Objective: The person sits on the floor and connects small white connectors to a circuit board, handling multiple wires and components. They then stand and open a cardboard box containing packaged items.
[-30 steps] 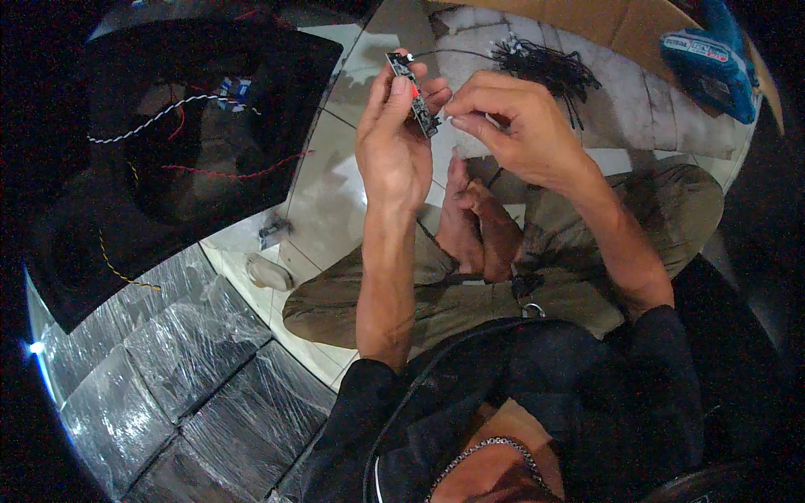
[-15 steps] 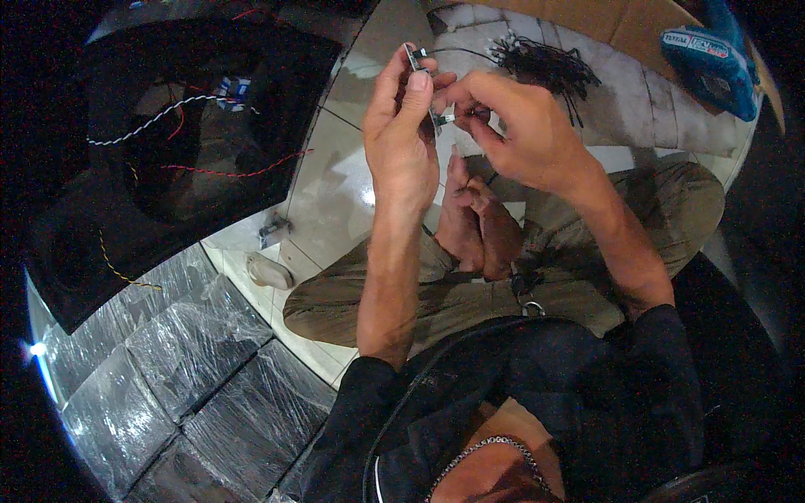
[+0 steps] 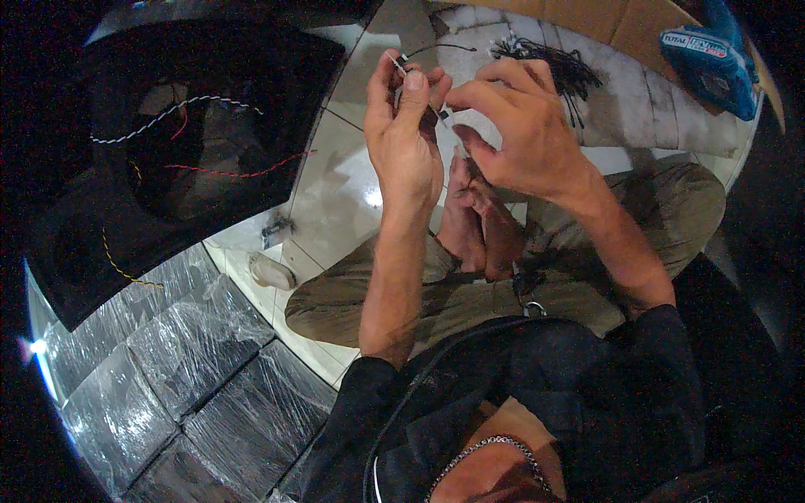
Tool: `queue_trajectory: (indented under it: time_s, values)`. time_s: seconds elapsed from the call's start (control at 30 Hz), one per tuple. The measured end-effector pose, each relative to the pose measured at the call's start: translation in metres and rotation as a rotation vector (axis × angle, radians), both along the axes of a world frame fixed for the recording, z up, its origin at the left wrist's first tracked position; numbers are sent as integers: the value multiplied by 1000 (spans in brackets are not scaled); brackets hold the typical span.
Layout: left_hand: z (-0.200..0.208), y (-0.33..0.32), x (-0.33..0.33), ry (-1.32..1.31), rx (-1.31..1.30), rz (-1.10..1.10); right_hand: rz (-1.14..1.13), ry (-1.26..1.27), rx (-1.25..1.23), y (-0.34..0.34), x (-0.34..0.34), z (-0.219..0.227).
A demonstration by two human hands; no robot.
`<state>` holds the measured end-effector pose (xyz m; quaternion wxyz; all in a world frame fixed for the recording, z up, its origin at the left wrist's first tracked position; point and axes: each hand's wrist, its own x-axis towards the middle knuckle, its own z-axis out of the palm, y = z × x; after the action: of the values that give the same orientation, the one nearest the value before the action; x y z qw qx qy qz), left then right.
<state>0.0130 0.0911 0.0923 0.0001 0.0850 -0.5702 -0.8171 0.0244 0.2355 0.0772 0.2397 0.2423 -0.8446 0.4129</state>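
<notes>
As the right hand [image 3: 532, 121] loosens, the left hand [image 3: 405, 142] keeps its hold

While a dull black panel [image 3: 277, 75] spreads across the far left, curved and hollowed, with twisted wires [image 3: 239, 174] over it, glossy film-wrapped blocks [image 3: 193, 360] fill the near left, square and creased. The right hand has opened from its closer pinch half a second ago; thumb and index finger now stand apart beside the board's near end, so the left hand seems to carry it alone. Right of both lies a tangle of thin black cables [image 3: 570, 75]. The slim, flat circuit board [image 3: 444, 115] sits far centre, clamped between left thumb and fingers; a bendy lead [image 3: 444, 47] curves from its far end.
</notes>
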Motion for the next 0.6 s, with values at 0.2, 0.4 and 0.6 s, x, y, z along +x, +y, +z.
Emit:
queue_trajectory:
  time_s: [0.2,0.4,0.6]
  values:
    - [1,7,4,32,-114,13,-2,-27,13,-3,4,2]
    - [-6,7,4,65,-136,-16,50,-36,-218,-8,-1,-11]
    - [-8,11,5,69,-153,24,29,-83,-163,-11,3,-13]
